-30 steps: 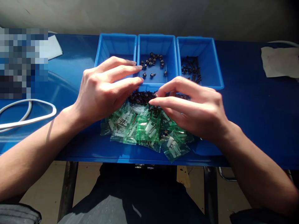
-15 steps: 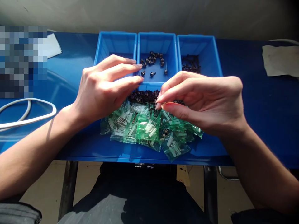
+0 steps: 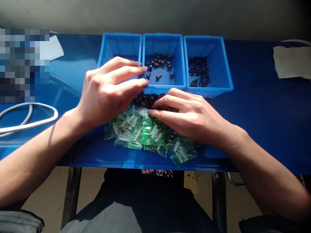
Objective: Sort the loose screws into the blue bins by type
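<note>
with right hand (image 3: 188,115) at black screws (image 3: 145,101), can't tell if pinching; spreading left hand (image 3: 104,89) near lone long screw (image 3: 140,122) slanting away and right.

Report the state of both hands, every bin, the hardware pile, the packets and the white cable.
Left hand: fingers extended
Right hand: fingertips at the hardware pile, grip unclear
Left bin: open-topped, partly hidden
Middle bin: open-topped, holding scattered bolts
Right bin: open-topped, holding screws
Hardware pile: heaped, partly covered
Plastic packets: filled, overlapping
White cable: looped
</note>
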Tool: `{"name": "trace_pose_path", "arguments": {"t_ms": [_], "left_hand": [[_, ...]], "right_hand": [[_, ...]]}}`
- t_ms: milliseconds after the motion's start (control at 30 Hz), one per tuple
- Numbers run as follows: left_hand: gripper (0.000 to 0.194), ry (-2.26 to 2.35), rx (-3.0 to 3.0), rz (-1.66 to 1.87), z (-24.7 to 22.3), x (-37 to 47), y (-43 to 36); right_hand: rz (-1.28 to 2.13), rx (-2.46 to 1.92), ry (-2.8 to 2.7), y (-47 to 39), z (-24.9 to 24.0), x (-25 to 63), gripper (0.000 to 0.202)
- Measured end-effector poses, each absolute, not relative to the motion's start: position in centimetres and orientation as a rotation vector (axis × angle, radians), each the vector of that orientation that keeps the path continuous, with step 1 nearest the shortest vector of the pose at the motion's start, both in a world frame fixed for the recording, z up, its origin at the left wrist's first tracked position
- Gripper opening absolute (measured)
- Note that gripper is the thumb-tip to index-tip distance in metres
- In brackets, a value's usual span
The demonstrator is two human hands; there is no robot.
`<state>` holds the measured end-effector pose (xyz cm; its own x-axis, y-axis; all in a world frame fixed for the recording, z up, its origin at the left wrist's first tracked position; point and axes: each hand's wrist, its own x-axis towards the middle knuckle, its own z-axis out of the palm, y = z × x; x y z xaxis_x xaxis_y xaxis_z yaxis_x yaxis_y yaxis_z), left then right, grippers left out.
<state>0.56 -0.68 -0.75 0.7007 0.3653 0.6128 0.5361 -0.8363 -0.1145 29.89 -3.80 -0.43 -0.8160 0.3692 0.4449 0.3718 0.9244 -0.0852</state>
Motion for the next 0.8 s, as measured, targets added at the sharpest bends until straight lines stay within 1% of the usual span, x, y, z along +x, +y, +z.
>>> {"name": "trace_pose_path", "arguments": {"t_ms": [100,200,433,533,600,667,733,800], "left_hand": [[0.021,-0.709,-2.636,-0.856,-0.8,0.5,-0.7],[0.020,-0.757,-2.642,-0.817,-0.8,0.3,-0.8],[0.023,-0.788,-2.655,-0.785,-0.8,0.2,-1.0],[0.023,-0.799,-2.662,-0.788,-0.8,0.2,-0.9],[0.023,-0.793,-2.661,-0.798,-0.8,0.2,-0.9],[0.023,-0.784,-2.657,-0.808,-0.9,0.2,-0.8],[0.023,-0.781,-2.652,-0.810,-1.0,0.1,-0.8],[0.022,-0.786,-2.650,-0.807,-1.0,0.2,-0.8]], "right_hand": [[-0.042,-0.549,-2.628,-3.8,-0.8,29.7,0.019],[0.011,-0.558,-2.535,-4.0,-0.6,29.7,0.017],[0.497,-0.778,-2.184,-5.1,0.9,29.6,0.004],[0.632,-0.924,-1.962,-5.0,1.4,29.6,0.010],[0.583,-0.979,-1.786,-4.5,1.5,29.8,0.010],[0.421,-1.038,-1.681,-3.8,1.5,30.5,0.012],[0.225,-1.143,-1.678,-3.3,1.5,31.3,0.026],[0.046,-1.203,-1.761,-3.4,1.6,31.8,0.033]]}}
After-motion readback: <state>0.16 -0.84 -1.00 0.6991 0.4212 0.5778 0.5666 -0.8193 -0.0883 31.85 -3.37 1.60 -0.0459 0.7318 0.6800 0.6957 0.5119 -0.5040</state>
